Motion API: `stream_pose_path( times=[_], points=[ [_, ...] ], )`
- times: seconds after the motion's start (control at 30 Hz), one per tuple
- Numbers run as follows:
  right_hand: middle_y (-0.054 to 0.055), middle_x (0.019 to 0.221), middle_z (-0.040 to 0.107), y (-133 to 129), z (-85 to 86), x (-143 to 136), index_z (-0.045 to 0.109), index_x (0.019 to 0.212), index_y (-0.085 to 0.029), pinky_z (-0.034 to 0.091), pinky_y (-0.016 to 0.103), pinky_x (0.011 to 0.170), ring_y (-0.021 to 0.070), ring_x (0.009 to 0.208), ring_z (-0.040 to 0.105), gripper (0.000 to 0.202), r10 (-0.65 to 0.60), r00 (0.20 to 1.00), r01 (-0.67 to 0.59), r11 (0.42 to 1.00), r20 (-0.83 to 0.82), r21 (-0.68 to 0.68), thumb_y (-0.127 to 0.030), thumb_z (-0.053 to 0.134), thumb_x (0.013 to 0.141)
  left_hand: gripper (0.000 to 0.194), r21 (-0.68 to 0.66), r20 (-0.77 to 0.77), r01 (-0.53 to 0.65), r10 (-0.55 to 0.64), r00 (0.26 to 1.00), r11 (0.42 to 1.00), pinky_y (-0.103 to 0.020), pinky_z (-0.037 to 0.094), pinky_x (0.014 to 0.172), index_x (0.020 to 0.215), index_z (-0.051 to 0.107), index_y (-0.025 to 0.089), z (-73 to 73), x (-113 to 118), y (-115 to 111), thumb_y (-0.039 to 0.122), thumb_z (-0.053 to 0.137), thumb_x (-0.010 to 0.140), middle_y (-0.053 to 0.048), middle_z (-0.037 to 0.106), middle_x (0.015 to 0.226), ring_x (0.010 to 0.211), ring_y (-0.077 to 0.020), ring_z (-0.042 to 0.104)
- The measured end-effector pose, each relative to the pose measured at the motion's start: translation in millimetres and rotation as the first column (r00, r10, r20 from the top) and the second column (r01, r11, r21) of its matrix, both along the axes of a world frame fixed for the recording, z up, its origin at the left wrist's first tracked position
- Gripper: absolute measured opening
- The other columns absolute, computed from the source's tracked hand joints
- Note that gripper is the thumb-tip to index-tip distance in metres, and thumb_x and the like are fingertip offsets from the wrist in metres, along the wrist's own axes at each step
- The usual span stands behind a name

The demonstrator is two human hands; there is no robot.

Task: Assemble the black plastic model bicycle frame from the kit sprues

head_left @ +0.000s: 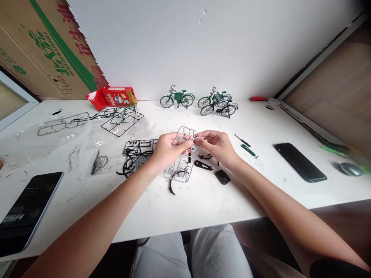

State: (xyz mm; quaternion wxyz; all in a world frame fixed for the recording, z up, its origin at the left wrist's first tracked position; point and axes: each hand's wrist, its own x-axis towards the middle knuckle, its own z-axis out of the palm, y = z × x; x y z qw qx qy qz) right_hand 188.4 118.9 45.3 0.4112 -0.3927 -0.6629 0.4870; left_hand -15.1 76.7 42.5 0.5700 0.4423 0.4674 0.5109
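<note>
A silver plastic parts frame (171,168) from a model kit is held up over the table, tilted, with a small toothed disc and thin rods on it. My left hand (169,148) pinches its left side between thumb and fingers. On the upper right edge of the same frame, the thumb and fingertips of my right hand (216,146) are closed; any small part between them is hidden. Below lie a black chain-guard-like piece (203,165), a black ribbed block (222,177) and a curved black strip (172,188). Black parts frames with spoked wheels (138,163) sit partly behind my left wrist.
Three model bicycles (177,98) stand along the back wall. A red packet (119,95), empty-looking parts frames (123,125) and clear plastic bags occupy the left. Phones lie left (31,208) and right (300,161). A thin tool (242,140) and a green-handled tool (248,150) lie right.
</note>
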Motion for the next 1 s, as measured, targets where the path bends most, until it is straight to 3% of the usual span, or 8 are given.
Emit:
stream_pose_path(
  times=[0.1,0.33,0.53,0.77,1.0],
  points=[
    [0.009,0.098,0.08,-1,-1.5,-1,0.078,0.095,-0.019,0.058,0.039,0.08,0.02,0.085,0.073,0.036,-0.033,0.999,0.03,0.997,0.039,0.075,-0.052,0.087,0.085,0.037,0.031,-0.044,-0.013,0.015,0.999,0.999,-0.033,0.064,0.074,0.105,0.079,0.013,-2.2,1,-2,0.036,0.093,0.079,-0.007,0.082,0.084,0.071,-0.0174,0.077],
    [-0.003,0.078,0.066,0,-3.5,-4,0.061,0.101,-0.024,0.055,0.03,0.065,0.014,0.071,0.064,0.044,0.113,0.988,-0.125,0.986,-0.108,-0.108,-0.056,0.086,0.084,0.037,0.065,-0.059,-0.009,0.012,0.998,0.998,-0.032,0.064,0.073,0.106,0.079,0.014,-6.9,3,-2,0.037,0.093,0.08,-0.006,0.082,0.083,0.072,-0.0169,0.077],
    [0.002,0.092,0.07,0,1.0,-1,0.068,0.1,-0.023,0.057,0.031,0.073,0.0161,0.085,0.067,0.029,0.119,0.981,-0.149,0.969,-0.155,-0.198,-0.049,0.079,0.092,0.04,0.064,-0.068,-0.018,0.023,0.997,0.998,-0.033,0.063,0.075,0.105,0.079,0.015,-7.6,2,-1,0.042,0.093,0.079,-0.008,0.082,0.087,0.075,-0.0191,0.078],
    [0.003,0.096,0.072,3,-3.1,1,0.067,0.109,-0.022,0.056,0.034,0.074,0.0172,0.086,0.067,0.043,0.006,0.997,-0.004,1.0,-0.073,0.024,-0.047,0.09,0.081,0.044,0.049,-0.085,-0.028,0.032,0.996,0.998,-0.035,0.064,0.077,0.106,0.079,0.014,-8.0,4,-3,0.043,0.094,0.076,-0.008,0.082,0.088,0.077,-0.0209,0.079],
    [0.006,0.101,0.077,-10,5.1,-1,0.075,0.097,-0.024,0.058,0.042,0.081,0.0225,0.095,0.072,0.015,-0.088,0.996,0.077,0.942,0.017,0.326,-0.033,0.084,0.089,0.044,0.047,-0.075,-0.052,0.055,0.996,0.998,-0.036,0.065,0.079,0.106,0.079,0.014,-4.9,4,-4,0.043,0.094,0.077,-0.008,0.082,0.087,0.076,-0.0204,0.078]
  ],
)
